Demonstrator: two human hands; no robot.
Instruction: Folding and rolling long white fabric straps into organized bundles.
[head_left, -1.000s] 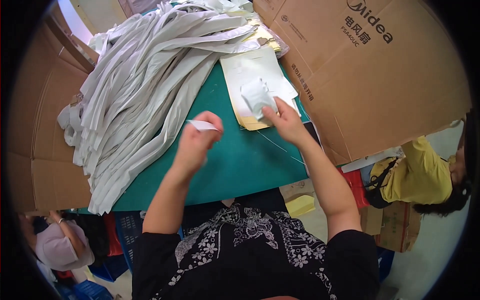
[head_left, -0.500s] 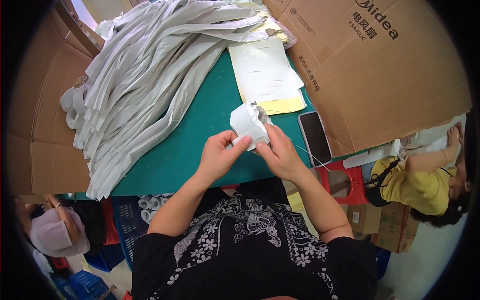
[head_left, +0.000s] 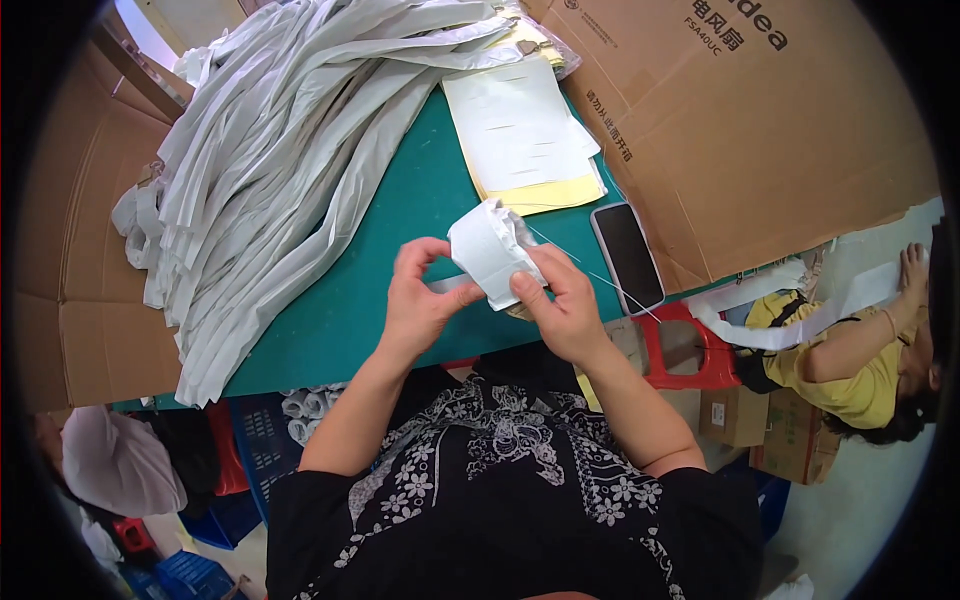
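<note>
A rolled white fabric strip (head_left: 485, 250) is between my two hands, above the green table (head_left: 400, 220). My right hand (head_left: 565, 305) grips the roll from its right side, thumb over the front and fingers behind. On the roll's left, my left hand (head_left: 420, 300) has its index finger bent away from the roll, while its thumb touches the lower edge. A short pale tail of the strip shows between that thumb and the fingers; the other fingers are partly hidden. The core of the roll cannot be seen.
Long white fabric strips (head_left: 290, 150) are heaped at the left. Papers (head_left: 520, 130) and a phone (head_left: 628, 258) lie beyond and right of my hands, near a thin white cord (head_left: 600, 275). Cardboard (head_left: 760, 140) borders the table. A person in yellow (head_left: 850, 380) handles a white strip.
My left index finger has lifted away from the roll, widening the gap to the thumb. The roll has turned slightly. At right, the other person's white strip has swung into view.
</note>
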